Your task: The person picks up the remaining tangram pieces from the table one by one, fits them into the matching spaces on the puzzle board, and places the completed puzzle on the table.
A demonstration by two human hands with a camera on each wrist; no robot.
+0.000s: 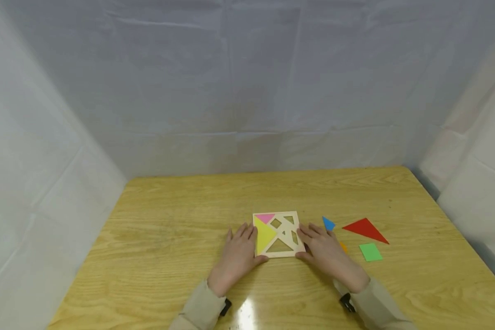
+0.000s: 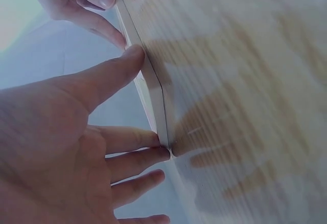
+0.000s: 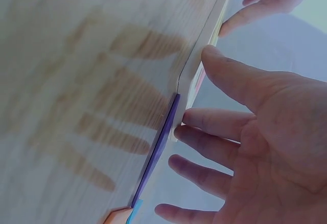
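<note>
Evidently, both your hands rest against the square wooden tangram tray (image 1: pixel 288 228), which lies flat near the middle of the worktop (image 1: pixel 169 220). Your left hand (image 1: pixel 240 251) has a wide grip, thumb on the near edge and fingertips at the left side; your right hand (image 1: pixel 326 251) mirrors it, also spread wide, at the right side. Inside the tray sit two pieces: a large yellow triangle (image 1: pixel 264 235) on the left and a smaller pink triangle (image 1: pixel 265 217) in the far-left corner. Wood shows through its other cut-outs. Beneath your right fingers, a purple piece (image 3: pixel 156 152) lies along the tray's edge. Farther right are a blue triangle (image 1: pixel 328 224), an orange piece (image 1: pixel 344 247) partly hidden by your hand, a red triangle (image 1: pixel 366 230) and a green square (image 1: pixel 370 252).
</note>
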